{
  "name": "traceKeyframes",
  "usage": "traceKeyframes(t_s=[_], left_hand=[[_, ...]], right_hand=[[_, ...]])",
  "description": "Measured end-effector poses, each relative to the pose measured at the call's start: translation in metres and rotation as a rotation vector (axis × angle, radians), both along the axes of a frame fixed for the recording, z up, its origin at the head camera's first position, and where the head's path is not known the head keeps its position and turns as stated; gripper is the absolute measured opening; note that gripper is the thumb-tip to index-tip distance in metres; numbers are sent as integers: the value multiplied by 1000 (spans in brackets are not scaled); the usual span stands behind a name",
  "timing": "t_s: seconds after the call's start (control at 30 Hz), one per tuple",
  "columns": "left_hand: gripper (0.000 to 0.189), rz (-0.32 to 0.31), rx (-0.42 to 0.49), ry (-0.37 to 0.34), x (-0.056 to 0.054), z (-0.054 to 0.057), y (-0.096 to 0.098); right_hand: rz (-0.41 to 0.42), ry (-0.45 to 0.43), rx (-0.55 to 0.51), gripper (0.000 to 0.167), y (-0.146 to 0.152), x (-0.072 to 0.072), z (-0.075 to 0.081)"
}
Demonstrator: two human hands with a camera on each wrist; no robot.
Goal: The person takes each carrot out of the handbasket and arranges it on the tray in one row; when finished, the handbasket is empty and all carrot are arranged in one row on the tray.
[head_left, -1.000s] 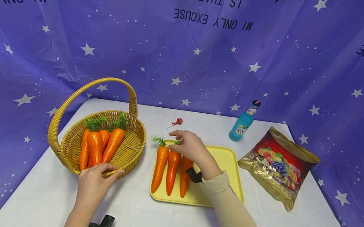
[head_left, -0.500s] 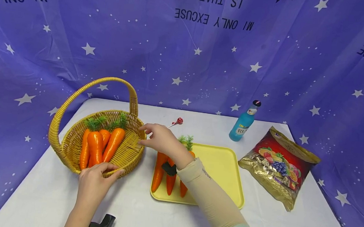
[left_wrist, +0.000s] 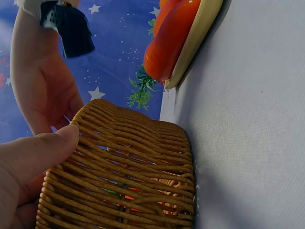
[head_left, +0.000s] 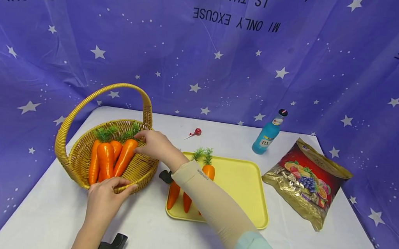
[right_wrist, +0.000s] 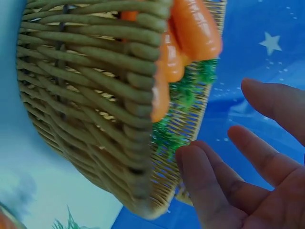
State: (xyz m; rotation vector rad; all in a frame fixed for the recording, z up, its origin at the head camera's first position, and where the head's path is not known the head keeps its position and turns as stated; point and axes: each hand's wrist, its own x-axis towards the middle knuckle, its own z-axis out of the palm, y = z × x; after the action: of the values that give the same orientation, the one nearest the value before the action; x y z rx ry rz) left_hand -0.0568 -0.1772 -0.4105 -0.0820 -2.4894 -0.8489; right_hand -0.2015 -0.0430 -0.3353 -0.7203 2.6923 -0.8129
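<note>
My left hand point(head_left: 105, 199) pinches the near rim of a wicker basket point(head_left: 151, 173); in the left wrist view its thumb point(left_wrist: 59, 143) lies over the woven edge. Several orange carrots with green tops lie inside, at the basket's left and middle. Over the basket's right side, my right hand point(head_left: 157, 146) reaches in with fingers spread, the fingertips close to the rightmost carrot point(head_left: 125, 158). In the right wrist view the right hand point(right_wrist: 238, 186) has nothing between thumb and fingers. Three more carrots lie on a yellow tray point(head_left: 240, 186), partly hidden by the right forearm.
Behind the tray lies a red lollipop point(head_left: 197, 131). A blue bottle point(head_left: 268, 134) stands at the back right, beside a red and gold fruit-printed bag point(head_left: 309, 182). The basket's tall handle point(head_left: 81, 105) arches over it. A starry purple cloth hangs behind the table.
My right hand has moved left from above the carrots on the tray to inside the basket's right side. My left hand has stayed on the rim.
</note>
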Motion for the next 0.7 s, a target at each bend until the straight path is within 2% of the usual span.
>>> traceKeyframes(t_s=[0.3, 0.7], left_hand=[[23, 8, -7, -18, 0, 1, -1], [23, 12, -6, -33, 0, 0, -1]], right_hand=[[-20, -22, 78, 45, -20, -7, -16], [-50, -32, 113, 47, -29, -16, -25]])
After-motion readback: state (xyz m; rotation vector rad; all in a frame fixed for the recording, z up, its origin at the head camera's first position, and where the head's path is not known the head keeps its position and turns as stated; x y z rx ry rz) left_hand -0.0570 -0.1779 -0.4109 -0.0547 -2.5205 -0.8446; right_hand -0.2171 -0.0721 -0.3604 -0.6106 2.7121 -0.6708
